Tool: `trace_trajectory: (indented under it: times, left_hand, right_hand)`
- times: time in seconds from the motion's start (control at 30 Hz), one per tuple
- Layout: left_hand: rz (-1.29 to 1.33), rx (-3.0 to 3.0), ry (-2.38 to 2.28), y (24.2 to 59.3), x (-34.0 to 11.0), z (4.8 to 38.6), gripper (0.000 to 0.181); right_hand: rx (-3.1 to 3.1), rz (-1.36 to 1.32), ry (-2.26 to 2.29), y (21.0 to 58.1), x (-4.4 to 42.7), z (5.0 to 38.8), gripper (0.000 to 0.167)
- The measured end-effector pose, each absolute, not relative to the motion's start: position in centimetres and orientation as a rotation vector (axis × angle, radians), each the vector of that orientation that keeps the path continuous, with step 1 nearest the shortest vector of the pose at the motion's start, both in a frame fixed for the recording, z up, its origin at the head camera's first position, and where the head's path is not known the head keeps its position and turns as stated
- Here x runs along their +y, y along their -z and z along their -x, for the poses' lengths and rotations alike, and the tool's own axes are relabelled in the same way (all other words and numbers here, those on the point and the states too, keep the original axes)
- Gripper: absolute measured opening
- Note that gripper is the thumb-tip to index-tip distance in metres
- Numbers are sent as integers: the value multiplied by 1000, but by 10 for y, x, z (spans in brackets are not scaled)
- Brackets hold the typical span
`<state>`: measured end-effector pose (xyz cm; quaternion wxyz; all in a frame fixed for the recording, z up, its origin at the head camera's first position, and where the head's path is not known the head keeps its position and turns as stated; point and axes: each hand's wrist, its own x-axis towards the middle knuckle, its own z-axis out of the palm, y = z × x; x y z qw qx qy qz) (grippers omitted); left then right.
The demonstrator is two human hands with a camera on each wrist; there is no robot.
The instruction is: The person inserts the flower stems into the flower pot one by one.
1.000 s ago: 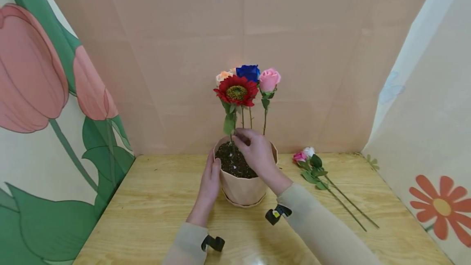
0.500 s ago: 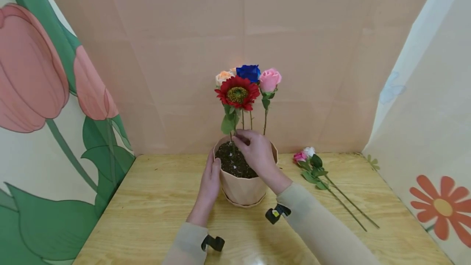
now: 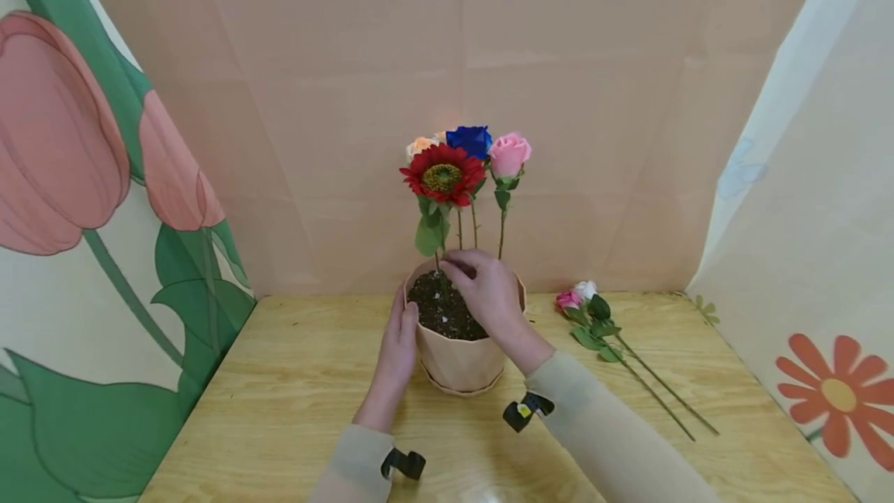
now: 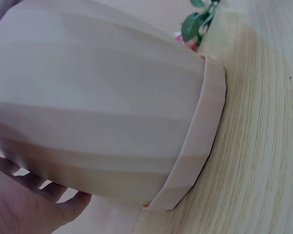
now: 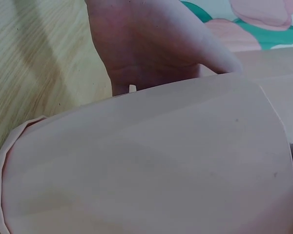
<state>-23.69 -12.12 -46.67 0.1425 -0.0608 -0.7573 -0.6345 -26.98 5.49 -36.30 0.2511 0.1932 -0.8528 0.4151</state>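
A pale pink flowerpot [image 3: 457, 363] filled with dark soil [image 3: 447, 317] stands on its saucer. My left hand [image 3: 396, 344] holds the pot's left side, thumb towards the near side; in the left wrist view its fingers [image 4: 75, 204] curve round the wall. Over the soil, my right hand [image 3: 489, 297] pinches the stem of a red sunflower [image 3: 442, 177], low down near the pot's rim. The stem's lower end reaches the soil. Behind it rise a blue rose [image 3: 468, 141], a pink rose [image 3: 510, 154] and pale peach blooms [image 3: 421, 147].
To the pot's right, a magenta rose [image 3: 568, 300] and a white rose [image 3: 585, 288] lie on the wooden table [image 3: 293, 394], their stems pointing towards me. A plain pinkish backdrop [image 3: 349, 60] hangs behind. Printed floral panels flank both sides.
The red sunflower's head has swung slightly left after a small shift right and down. My right fingers keep their pinch on its stem, and my left hand stays on the pot.
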Motion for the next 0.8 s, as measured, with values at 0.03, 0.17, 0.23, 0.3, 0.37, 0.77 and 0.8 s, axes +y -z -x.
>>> trace_trajectory:
  times: [0.03,0.17,0.23,0.3,0.37,0.77,0.8]
  left_hand:
    - [179,-2182,1831,467,-121,237,62]
    - [185,-2175,1835,468,-122,237,62]
    - [191,-2172,1842,467,-122,237,62]
    - [195,-2173,1841,467,-122,237,62]
    - [196,-2174,1843,467,-122,237,62]
    - [215,-2155,1857,469,-123,239,61]
    - [219,-2154,1857,469,-123,238,61]
  right_hand:
    - [-2322,-519,-1140,363,55,270,19]
    - [-2311,-505,-1180,363,54,268,18]
    - [-2302,-498,-1196,363,55,268,17]
    - [-2295,-498,-1198,362,55,269,16]
    - [-2296,-499,-1192,363,55,269,16]
    - [-2381,-522,-1100,363,52,272,18]
    - [-2385,-521,-1089,363,52,272,18]
